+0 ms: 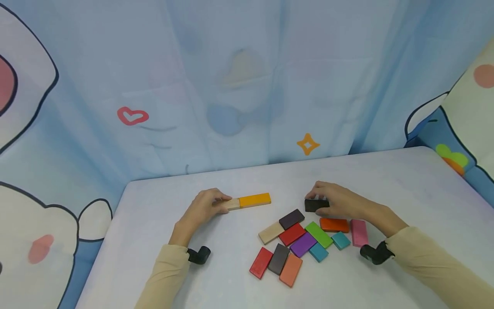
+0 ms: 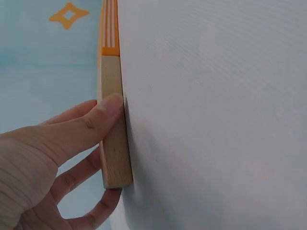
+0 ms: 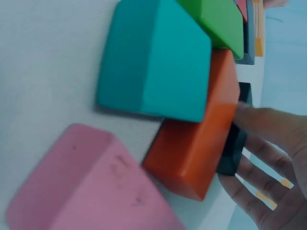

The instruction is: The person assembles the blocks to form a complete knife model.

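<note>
My left hand (image 1: 206, 207) pinches a plain wooden block (image 2: 113, 139) between thumb and fingers. That block lies end to end with a yellow-orange block (image 1: 255, 200), forming a straight row at the back of the table. To the right, my right hand (image 1: 339, 199) grips a black block (image 1: 311, 205), thumb on the near side and fingers on the far side. In the right wrist view, an orange block (image 3: 211, 129) partly covers the black one. Right below the right hand lie the same orange block and a pink block (image 1: 359, 233).
In front of the hands lies a loose cluster of several blocks, among them a green block (image 1: 318, 234), a purple block (image 1: 302, 244), a teal block (image 1: 341, 240) and a coral block (image 1: 291, 270). A pale blue curtain (image 1: 216, 141) hangs behind the white table (image 1: 216, 283).
</note>
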